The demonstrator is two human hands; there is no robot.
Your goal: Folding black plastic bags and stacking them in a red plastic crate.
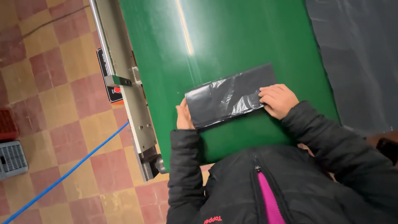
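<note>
Lying between both hands, folded black bag (230,96), left hand (184,117) and right hand (277,99) pressing flat, neither grip closed

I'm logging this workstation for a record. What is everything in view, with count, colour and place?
folded plastic bag: one, glossy black, flat on the green surface
work surface: one, green, centre
metal side rail: one, grey, along the surface's left edge
dark sheet: one, grey-black, right of the surface
tiled floor: red and tan checks, left
hose: one, blue, across the floor
crate: one, grey, far left
left hand: at the bag's left end
right hand: pressing the bag's right end
</note>
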